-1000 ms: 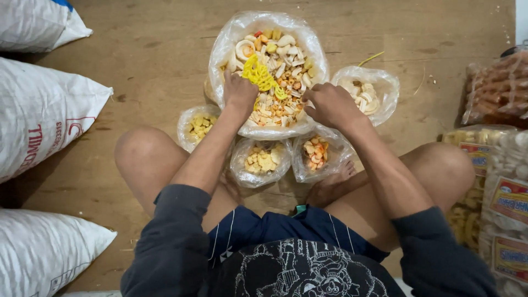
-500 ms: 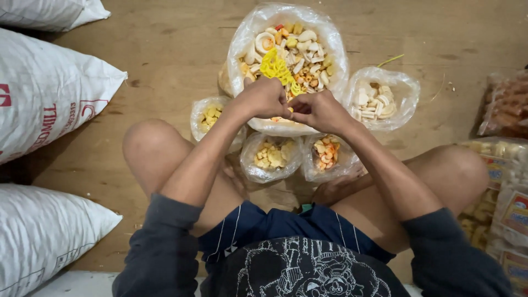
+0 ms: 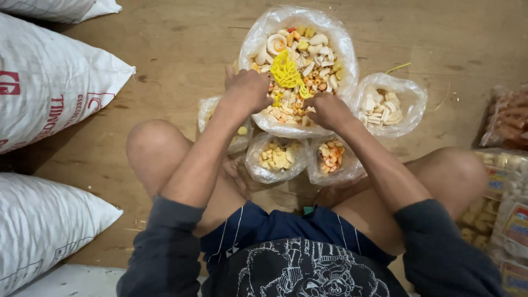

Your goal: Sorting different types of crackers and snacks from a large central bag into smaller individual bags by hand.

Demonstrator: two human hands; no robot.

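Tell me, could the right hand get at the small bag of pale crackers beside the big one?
Probably yes: the right hand rests in the big bag, the small bag of pale crackers lies open beside it, nothing between.

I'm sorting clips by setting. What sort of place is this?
Probably a storeroom or small snack-packing workspace. A person sits on a bare wooden floor, both hands in a large clear bag of mixed crackers, with white woven sacks on one side and packaged snacks on the other.
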